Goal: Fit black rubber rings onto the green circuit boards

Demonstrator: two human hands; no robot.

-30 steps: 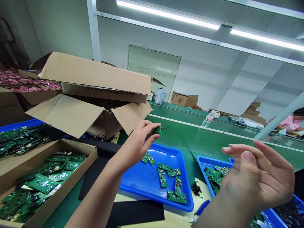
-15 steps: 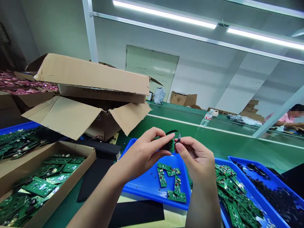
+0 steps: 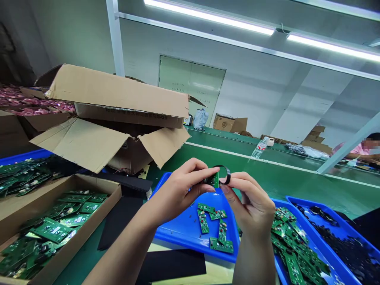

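Note:
My left hand (image 3: 181, 189) pinches a small green circuit board (image 3: 215, 180) between thumb and fingers, covering much of it. From the board a thin black flat strip (image 3: 228, 173), like a ribbon cable, arches up in a loop. Thumb and forefinger of my right hand (image 3: 253, 200) close on the strip's lower end, at the board's right edge. Whether that end is fixed to the board I cannot tell. Beneath both hands sits a blue tray (image 3: 178, 236) with several small green boards (image 3: 222, 231) and tiny dark bits lying in it.
On the left stands a cardboard box (image 3: 89, 215) of green boards, with an open carton (image 3: 118, 89) behind. To the right are a blue tray of boards (image 3: 292, 245) and another of black parts (image 3: 341, 241). A water bottle (image 3: 259, 149) stands farther back; a person (image 3: 356, 149) sits far right.
My right hand has moved slightly right and down, its fingers now lower on the strip. The black loop stands rounder and wider, and more of the board shows.

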